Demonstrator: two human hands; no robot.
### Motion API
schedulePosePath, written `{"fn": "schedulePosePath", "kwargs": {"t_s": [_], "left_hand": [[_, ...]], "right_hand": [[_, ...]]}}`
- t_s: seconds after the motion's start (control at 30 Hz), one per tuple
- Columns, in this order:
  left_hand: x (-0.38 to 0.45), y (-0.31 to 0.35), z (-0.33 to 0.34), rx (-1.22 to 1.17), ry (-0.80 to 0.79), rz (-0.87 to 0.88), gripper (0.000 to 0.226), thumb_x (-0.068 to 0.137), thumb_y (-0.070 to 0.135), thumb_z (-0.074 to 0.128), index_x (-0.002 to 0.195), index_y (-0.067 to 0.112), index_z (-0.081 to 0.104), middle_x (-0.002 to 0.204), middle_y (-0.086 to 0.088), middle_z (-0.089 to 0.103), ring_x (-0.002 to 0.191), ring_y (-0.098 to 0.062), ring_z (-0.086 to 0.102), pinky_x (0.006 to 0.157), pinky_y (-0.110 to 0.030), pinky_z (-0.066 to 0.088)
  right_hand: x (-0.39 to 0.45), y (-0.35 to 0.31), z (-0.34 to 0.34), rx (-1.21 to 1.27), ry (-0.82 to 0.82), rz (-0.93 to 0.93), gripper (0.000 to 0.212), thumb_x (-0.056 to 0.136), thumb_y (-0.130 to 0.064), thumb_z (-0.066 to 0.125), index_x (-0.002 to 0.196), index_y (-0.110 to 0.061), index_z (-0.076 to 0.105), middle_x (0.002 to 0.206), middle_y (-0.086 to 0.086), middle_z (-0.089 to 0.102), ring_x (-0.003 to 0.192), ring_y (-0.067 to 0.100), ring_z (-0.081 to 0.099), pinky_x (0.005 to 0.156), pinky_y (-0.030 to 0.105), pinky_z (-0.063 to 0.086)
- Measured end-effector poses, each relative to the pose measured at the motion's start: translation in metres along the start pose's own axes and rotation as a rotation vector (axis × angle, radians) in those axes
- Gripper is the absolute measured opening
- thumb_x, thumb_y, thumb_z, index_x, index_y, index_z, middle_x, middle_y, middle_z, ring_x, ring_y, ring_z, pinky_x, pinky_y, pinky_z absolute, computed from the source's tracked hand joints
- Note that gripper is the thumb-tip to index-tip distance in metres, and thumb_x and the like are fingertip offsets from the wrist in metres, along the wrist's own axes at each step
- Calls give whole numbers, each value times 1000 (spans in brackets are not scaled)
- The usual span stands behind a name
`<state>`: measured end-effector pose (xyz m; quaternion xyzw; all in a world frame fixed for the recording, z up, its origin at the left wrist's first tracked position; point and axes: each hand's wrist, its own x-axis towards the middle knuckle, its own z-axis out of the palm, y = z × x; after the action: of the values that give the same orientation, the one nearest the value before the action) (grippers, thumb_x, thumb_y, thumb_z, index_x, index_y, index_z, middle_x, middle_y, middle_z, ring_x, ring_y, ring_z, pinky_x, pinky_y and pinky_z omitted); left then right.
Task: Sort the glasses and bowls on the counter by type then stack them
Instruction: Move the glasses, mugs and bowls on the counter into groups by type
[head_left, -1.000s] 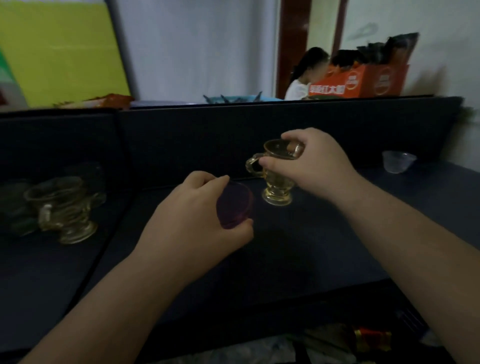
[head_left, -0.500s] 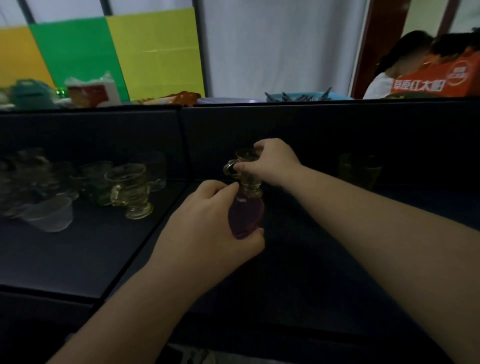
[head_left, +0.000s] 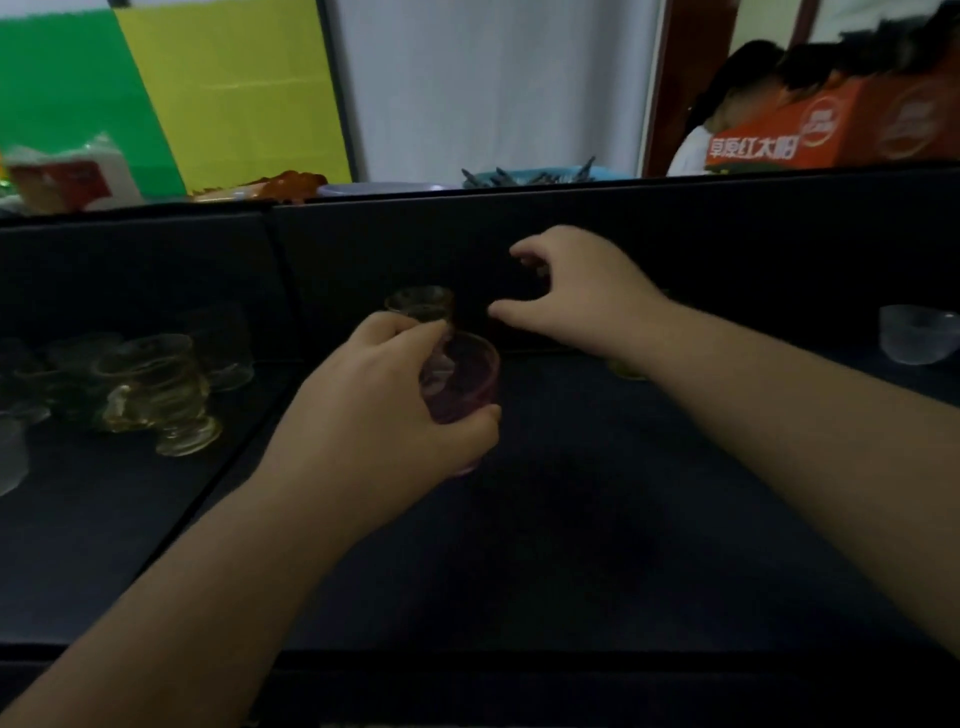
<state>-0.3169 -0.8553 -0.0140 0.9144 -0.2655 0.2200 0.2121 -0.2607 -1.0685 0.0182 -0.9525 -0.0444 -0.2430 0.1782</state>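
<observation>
My left hand (head_left: 379, 415) grips a small purple cup (head_left: 465, 382) just above the dark counter (head_left: 597, 519). Right behind it stands an amber glass (head_left: 422, 304), partly hidden by my fingers. My right hand (head_left: 576, 296) hovers to the right of that glass, fingers loosely curled, holding nothing and apart from it. A group of amber footed glasses (head_left: 156, 387) stands at the left. A clear bowl (head_left: 917, 332) sits at the far right.
A dark back panel (head_left: 675, 234) closes off the counter behind. A frosted clear cup (head_left: 10, 452) shows at the left edge. A bit of amber glass (head_left: 626, 371) peeks from under my right wrist. Boxes and a person are beyond the panel.
My right hand has let go of the amber glass, which now stands on the counter, and has drawn away to the right. My left hand still holds the purple cup.
</observation>
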Motion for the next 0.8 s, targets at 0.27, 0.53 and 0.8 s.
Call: {"fn": "schedulePosePath", "kwargs": {"t_s": [0.27,0.53,0.8], "left_hand": [[47,91,52,-120,-78,225,88,67,73,57,143,31,41,128,15,42,104,-4,49,84,-23,43],[111,171,100,-109,-166,401,81,69,70,62,135,26,50,118,7,52,105,-13,51,88,-32,45],[173,214,145,114,-323,348,68,68,71,62,117,24,60,105,1,56,91,-20,57,81,-41,52]], "right_hand": [[-121,98,-93,-142,64,188,63,76,-48,76,131,-22,62,117,-7,60,107,10,58,89,27,44],[-205,147,-136,-185,71,330,62,77,-54,73,132,-29,60,124,-13,57,110,5,54,87,22,41],[-232,168,-145,-190,84,373,69,73,-60,69,132,-26,60,125,-11,57,116,8,54,97,28,45]]}}
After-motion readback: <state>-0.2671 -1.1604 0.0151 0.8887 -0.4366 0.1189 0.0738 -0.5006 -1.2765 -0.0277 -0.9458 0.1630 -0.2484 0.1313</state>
